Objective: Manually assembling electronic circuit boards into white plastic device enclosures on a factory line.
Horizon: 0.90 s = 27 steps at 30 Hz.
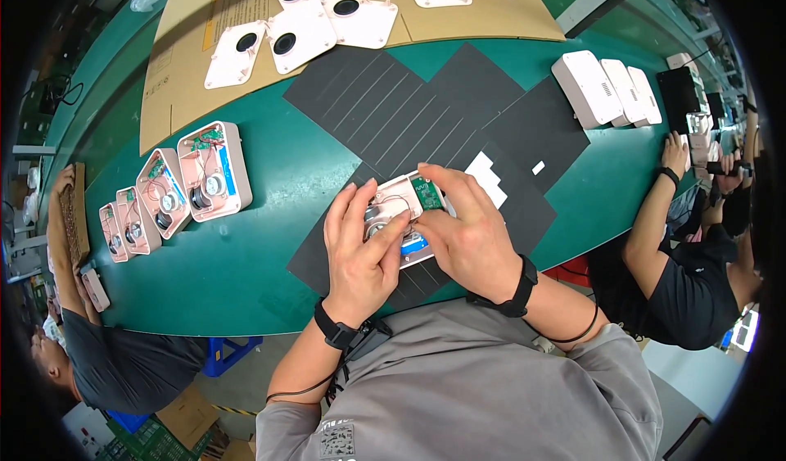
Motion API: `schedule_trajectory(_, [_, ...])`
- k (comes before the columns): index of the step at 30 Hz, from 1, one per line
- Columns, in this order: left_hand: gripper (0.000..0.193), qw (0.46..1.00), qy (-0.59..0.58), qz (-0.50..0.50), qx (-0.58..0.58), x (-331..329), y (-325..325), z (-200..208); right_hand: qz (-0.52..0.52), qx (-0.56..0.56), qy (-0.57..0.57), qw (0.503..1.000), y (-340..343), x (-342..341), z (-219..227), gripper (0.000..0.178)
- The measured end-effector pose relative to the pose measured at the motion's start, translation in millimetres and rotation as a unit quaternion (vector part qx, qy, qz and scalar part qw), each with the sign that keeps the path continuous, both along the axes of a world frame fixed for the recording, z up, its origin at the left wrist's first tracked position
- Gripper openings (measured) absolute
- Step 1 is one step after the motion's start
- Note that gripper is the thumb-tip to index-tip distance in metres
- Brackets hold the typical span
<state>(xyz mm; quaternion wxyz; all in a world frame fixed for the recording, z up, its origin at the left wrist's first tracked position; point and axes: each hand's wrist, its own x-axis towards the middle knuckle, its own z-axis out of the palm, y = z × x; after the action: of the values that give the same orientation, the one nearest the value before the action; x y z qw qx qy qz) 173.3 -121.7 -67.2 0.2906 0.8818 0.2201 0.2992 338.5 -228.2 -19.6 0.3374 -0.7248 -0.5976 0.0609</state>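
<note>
A pale pink plastic speaker housing, open side up, lies on black sheets in front of me. Inside it show a green circuit board, thin wires, part of a round speaker and a blue battery. My left hand grips its left side, with thumb and index finger reaching inside. Around the far and right edges curls my right hand, its thumb bent into the housing. The fingertips meet near the wires at the middle and hide what lies under them.
Open housings with boards and speakers stand in a row at left. Pink covers with black discs lie on cardboard at the back. Closed housings stand at right. White labels lie beside my right hand. Co-workers sit at both sides.
</note>
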Motion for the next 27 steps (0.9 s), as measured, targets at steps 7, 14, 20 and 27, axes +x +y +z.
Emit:
schedule_trajectory(7, [0.034, 1.0, 0.005, 0.003, 0.007, -1.3, 2.4, 1.9, 0.038, -0.041, -0.019, 0.998, -8.8, 7.9, 3.7, 0.024])
schedule_trajectory(14, [0.044, 1.0, 0.002, 0.002, 0.006, 1.5, 3.0, -0.6, 0.04, 0.005, -0.008, 0.999, -16.6, 10.0, -5.6, 0.027])
schedule_trajectory(20, [0.033, 1.0, -0.004, 0.009, 0.005, 0.9, 1.5, 1.0, 0.049, -0.008, 0.002, 0.999, -12.4, 6.2, -3.4, 0.024])
schedule_trajectory(27, [0.038, 1.0, 0.005, -0.002, 0.004, 0.0, 1.8, 1.9, 0.055, -0.113, -0.029, 0.992, 2.0, 6.9, 12.2, 0.018])
